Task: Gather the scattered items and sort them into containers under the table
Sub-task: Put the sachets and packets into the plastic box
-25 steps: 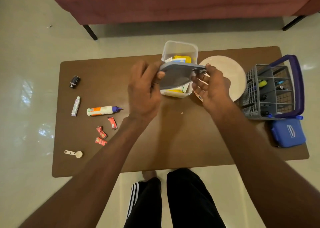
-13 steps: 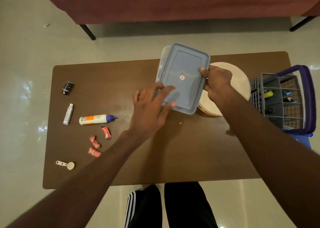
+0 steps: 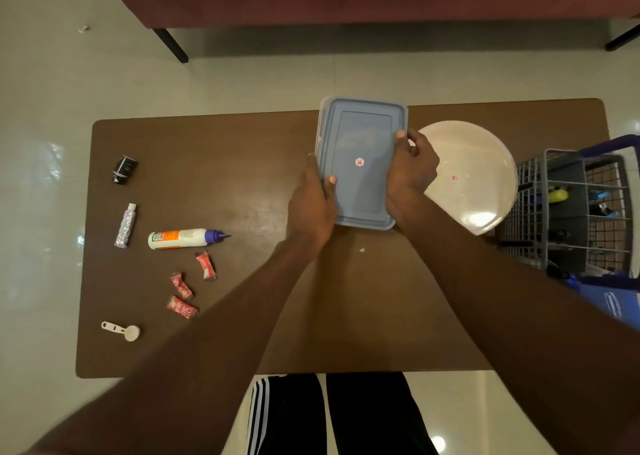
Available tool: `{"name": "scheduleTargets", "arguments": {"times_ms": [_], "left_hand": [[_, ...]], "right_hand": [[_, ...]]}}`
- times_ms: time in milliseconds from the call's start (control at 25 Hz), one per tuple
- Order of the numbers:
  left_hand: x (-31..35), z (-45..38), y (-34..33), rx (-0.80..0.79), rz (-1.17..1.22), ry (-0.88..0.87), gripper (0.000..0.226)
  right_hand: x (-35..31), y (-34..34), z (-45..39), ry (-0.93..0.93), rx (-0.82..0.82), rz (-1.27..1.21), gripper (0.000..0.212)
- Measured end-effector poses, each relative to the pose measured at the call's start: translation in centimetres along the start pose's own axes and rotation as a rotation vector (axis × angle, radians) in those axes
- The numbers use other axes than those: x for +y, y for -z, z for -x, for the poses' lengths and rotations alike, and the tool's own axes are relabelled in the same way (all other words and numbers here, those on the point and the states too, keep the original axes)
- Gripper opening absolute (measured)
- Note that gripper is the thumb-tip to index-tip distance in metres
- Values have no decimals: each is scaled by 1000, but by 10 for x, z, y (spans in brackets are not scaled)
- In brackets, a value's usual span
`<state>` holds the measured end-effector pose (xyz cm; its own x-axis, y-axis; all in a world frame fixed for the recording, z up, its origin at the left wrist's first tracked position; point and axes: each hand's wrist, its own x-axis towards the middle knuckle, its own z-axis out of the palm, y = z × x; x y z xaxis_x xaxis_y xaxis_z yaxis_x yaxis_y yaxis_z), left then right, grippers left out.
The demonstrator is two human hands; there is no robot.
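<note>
Two bare forearms come up from the bottom corners of the frame, no sleeves showing, no watch, no rings, ending in the left hand (image 3: 311, 208) and the right hand (image 3: 410, 170) near the centre. The fingers (image 3: 331, 180) are bare, with short, pale nails catching the light at the tips. Down at the bottom centre, below the near edge of the desk (image 3: 242, 350), the person's legs are in black trousers (image 3: 367, 416), and the leg on the left of the frame carries white stripes running down its outer side.
</note>
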<state>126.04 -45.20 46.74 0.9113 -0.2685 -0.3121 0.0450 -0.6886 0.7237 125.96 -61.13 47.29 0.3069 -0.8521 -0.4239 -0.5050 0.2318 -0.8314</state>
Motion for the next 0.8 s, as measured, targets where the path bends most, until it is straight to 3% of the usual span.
{"name": "scheduleTargets", "arguments": {"times_ms": [320, 520, 680, 800], "left_hand": [[-27, 38, 12, 131, -20, 73, 7], [-14, 22, 8, 123, -21, 123, 7], [-4, -8, 6, 175, -6, 107, 30], [6, -46, 1, 263, 101, 207, 45]], "right_hand": [[33, 5, 37, 182, -74, 244, 36], [26, 2, 18, 221, -181, 341, 39], [1, -6, -4, 266, -402, 245, 59], [-12, -14, -11, 154, -474, 164, 37]]}}
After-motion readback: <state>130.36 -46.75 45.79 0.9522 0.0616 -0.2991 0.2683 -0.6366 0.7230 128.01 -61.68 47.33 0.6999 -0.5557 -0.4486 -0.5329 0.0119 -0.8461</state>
